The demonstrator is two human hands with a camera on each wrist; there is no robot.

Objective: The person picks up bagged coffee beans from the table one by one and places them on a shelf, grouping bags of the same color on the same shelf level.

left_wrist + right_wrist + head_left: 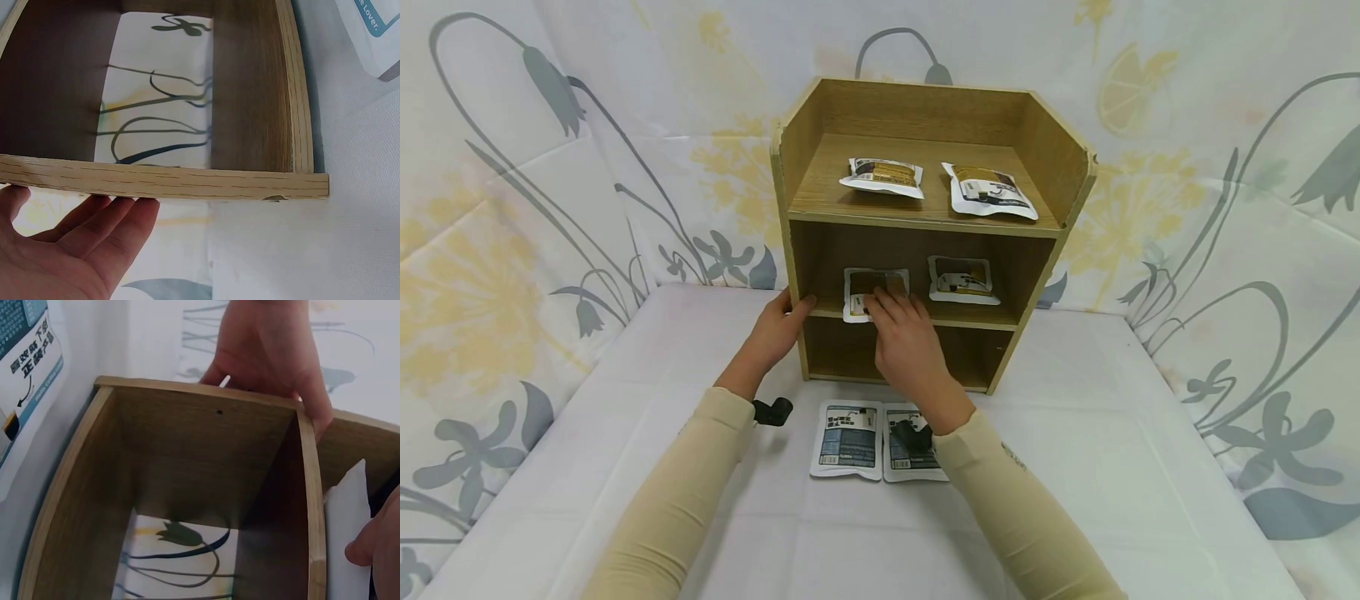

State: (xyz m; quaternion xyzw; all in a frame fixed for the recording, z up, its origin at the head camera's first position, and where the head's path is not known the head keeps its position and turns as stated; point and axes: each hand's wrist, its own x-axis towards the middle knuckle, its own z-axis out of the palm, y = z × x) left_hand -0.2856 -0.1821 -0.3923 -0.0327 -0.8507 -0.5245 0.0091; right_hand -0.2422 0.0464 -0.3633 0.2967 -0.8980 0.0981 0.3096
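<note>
My left hand grips the left side panel of a small wooden shelf unit, thumb at the front edge and fingers along the outside. On the middle shelf's left half, a flat white-edged pouch juts slightly past the board's front edge. My right hand holds this pouch, with its fingers over the printed face. In the right wrist view, a digit presses the pouch's plain white side. Part of the pouch is hidden under the fingers.
Another pouch lies right on the middle shelf. Two gold-labelled pouches, one left and one right, lie on the top shelf. Two blue-labelled pouches, one left and one right, lie before the unit on the white-covered table.
</note>
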